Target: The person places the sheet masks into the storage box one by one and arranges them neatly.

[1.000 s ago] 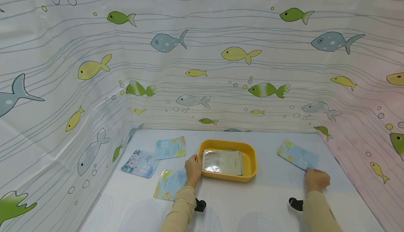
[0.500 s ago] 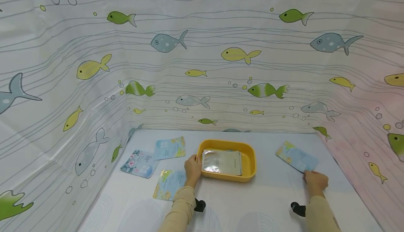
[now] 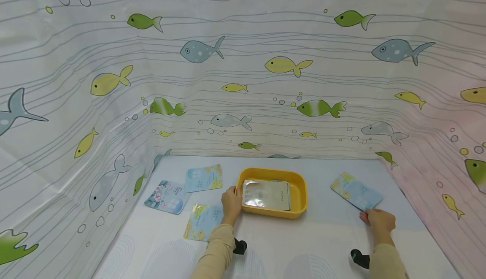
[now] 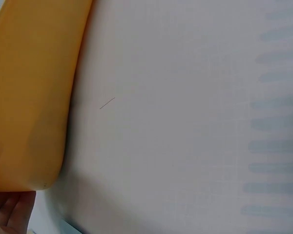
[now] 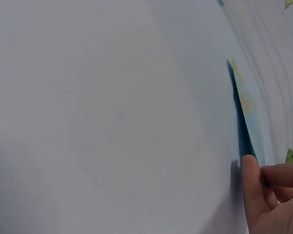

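- Left hand [image 3: 232, 199] against the left end of the yellow tray [image 3: 300, 186], fingers wrapped over its rim; same hand only a sliver at the bottom left corner of the left wrist view [image 4: 7, 214], just under the tray's rounded orange-yellow corner [image 4: 29, 97].
- Right hand [image 3: 376, 219] on the near corner of a light blue sachet [image 3: 355, 191], fingers curled and pinching its edge; in the right wrist view, fingertips [image 5: 251, 168] closed on the sachet's lower end [image 5: 241, 122], sachet seen edge-on and lifted a little off the surface.
- Blue sachet well to the right of the tray, near the right curtain wall, lying at a slant.
- Silver foil packet [image 3: 267, 195] flat inside the tray, filling most of its floor.
- Tray near the middle of the pale table surface [image 3: 311, 249], between the two hands.
- Three more sachets left of the tray: one blue and yellow [image 3: 203, 177] toward the back, one with a pink flower print [image 3: 167, 196] further left, one blue and yellow [image 3: 203, 222] nearest, partly under the left forearm.
- Beige sleeves [image 3: 216, 253] on both arms, dark wrist straps [image 3: 240, 246] at the cuffs.
- Fish-print curtain [image 3: 243, 80] closing off back and sides.
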The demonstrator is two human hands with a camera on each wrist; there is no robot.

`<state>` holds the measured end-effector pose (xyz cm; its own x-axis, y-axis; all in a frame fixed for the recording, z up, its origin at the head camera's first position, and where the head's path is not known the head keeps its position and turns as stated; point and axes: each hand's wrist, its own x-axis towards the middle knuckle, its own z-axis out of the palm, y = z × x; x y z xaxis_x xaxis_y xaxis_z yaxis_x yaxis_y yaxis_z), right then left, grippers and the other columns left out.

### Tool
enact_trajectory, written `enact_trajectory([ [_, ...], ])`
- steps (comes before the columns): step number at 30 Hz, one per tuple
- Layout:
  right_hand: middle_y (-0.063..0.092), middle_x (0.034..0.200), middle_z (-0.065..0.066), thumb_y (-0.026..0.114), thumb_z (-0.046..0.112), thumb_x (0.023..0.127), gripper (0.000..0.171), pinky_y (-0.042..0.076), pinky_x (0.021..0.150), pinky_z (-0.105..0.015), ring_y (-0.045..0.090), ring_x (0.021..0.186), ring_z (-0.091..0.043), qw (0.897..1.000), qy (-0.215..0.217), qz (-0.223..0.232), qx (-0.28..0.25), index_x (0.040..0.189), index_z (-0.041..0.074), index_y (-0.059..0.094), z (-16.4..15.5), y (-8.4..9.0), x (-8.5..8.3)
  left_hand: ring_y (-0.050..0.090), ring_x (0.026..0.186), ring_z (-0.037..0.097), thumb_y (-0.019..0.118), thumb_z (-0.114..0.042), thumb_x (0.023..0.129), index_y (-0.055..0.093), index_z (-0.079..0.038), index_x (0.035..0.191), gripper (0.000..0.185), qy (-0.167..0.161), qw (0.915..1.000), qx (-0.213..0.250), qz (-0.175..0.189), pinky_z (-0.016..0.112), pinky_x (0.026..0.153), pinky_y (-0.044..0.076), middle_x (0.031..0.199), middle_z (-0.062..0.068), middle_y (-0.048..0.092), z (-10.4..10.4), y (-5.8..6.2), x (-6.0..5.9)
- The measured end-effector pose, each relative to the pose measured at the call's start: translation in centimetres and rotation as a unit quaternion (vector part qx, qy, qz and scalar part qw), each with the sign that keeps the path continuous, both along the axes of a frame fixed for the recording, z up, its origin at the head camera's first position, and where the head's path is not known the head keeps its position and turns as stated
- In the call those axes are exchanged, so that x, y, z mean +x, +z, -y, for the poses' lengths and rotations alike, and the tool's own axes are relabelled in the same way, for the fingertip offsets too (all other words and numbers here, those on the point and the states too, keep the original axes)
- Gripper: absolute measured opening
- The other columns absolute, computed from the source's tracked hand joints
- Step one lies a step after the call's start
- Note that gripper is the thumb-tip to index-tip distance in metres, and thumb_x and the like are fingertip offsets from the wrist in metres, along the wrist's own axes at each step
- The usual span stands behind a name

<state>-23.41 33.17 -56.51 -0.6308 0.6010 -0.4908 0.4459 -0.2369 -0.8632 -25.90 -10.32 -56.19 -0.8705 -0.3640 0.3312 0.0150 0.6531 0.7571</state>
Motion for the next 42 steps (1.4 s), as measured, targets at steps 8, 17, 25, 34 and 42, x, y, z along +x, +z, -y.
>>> enact_trajectory([
  [8,0.055,0.044,0.008,0.055,-0.003,0.083,0.051,0.054,0.054,-0.02,0.06,0.044,-0.003,0.999,-0.002,-0.046,0.016,0.132,-0.015,0.042,0.7,1.4,1.1,0.065,0.07,0.035,0.061,-0.006,0.088,0.068,0.008,0.088,0.015,0.0,1.0,0.0,-0.002,0.044,0.063,0.053,0.078,0.019,0.068,0.0,0.1,0.0],
  [17,0.06,0.054,0.001,0.056,-0.011,0.082,0.022,0.055,0.061,-0.023,0.065,0.051,-0.009,0.993,-0.008,-0.116,-0.032,0.098,0.004,0.059,1.1,3.3,1.7,0.066,0.077,0.036,0.059,-0.008,0.09,0.068,0.008,0.092,0.018,0.0,0.9998,0.013,0.017,0.046,0.068,0.054,0.084,0.021,0.069,-0.1,0.1,-0.1],
  [25,0.061,0.073,0.001,0.065,-0.007,0.081,0.029,0.056,0.063,-0.027,0.068,0.059,-0.013,0.983,0.029,-0.179,-0.018,0.11,-0.003,0.066,0.6,2.5,1.0,0.065,0.075,0.037,0.06,-0.007,0.089,0.068,0.008,0.09,0.017,0.003,0.9999,0.011,0.008,0.047,0.067,0.053,0.082,0.021,0.068,-0.1,0.2,0.0],
  [34,0.068,0.08,-0.004,0.074,-0.004,0.076,0.027,0.055,0.065,-0.032,0.071,0.069,-0.023,0.954,0.069,-0.289,-0.052,0.102,0.003,0.071,-2.2,-2.8,-2.5,0.066,0.072,0.034,0.059,-0.006,0.09,0.068,0.008,0.09,0.017,0.0,0.9999,0.013,0.009,0.044,0.064,0.054,0.081,0.02,0.069,0.0,0.0,0.0],
  [42,0.069,0.092,-0.008,0.078,0.004,0.075,0.038,0.055,0.069,-0.034,0.071,0.076,-0.026,0.94,0.089,-0.325,-0.049,0.111,0.004,0.068,-1.8,-4.3,-4.6,0.066,0.072,0.035,0.06,-0.006,0.09,0.069,0.007,0.09,0.017,0.0,0.9999,0.012,0.002,0.044,0.063,0.054,0.08,0.02,0.069,0.0,-0.2,-0.1],
])
